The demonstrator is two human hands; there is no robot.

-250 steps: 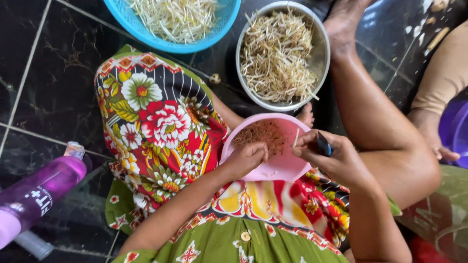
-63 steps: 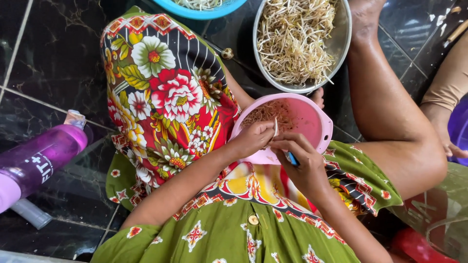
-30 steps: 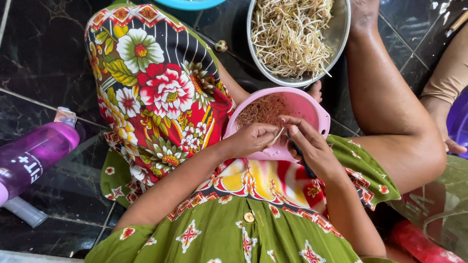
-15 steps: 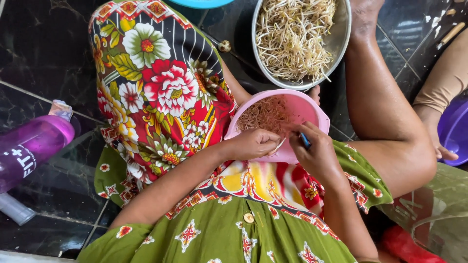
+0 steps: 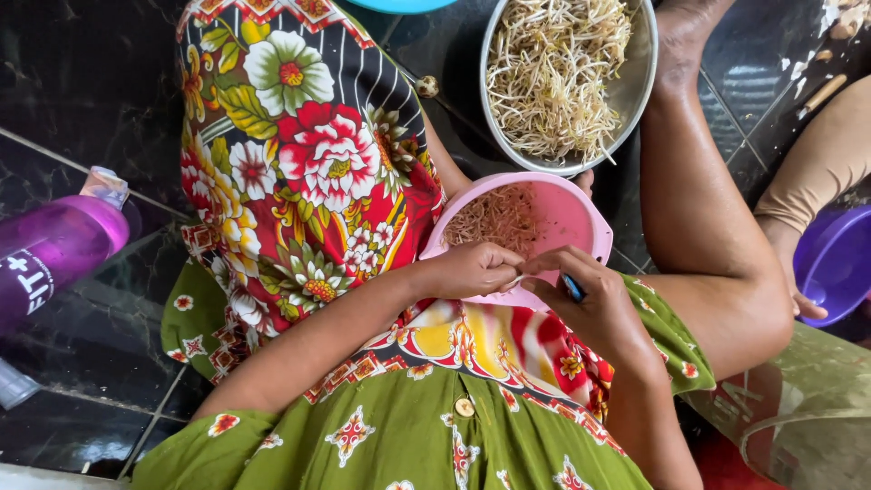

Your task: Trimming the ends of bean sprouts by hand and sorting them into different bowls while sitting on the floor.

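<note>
My left hand (image 5: 472, 269) pinches one end of a thin pale bean sprout (image 5: 514, 282) over the near rim of a pink bowl (image 5: 581, 227) that rests on my lap. My right hand (image 5: 581, 290) holds the sprout's other end and also grips a small blue-handled tool (image 5: 572, 288); its blade is hidden. The pink bowl holds a heap of brownish trimmings (image 5: 494, 218). Just beyond it stands a metal bowl (image 5: 640, 86) full of pale bean sprouts (image 5: 553, 68).
A purple bottle (image 5: 54, 249) lies on the dark tiled floor at my left. A blue basin (image 5: 399, 4) shows at the top edge. Another person's arm (image 5: 817, 172) reaches toward a purple bowl (image 5: 839, 263) at the right. My bare leg (image 5: 708, 209) stretches beside the bowls.
Both hands have stayed together at the pink bowl's near rim, working on a sprout. The view has shifted slightly; the bottle now lies nearer the left edge.
</note>
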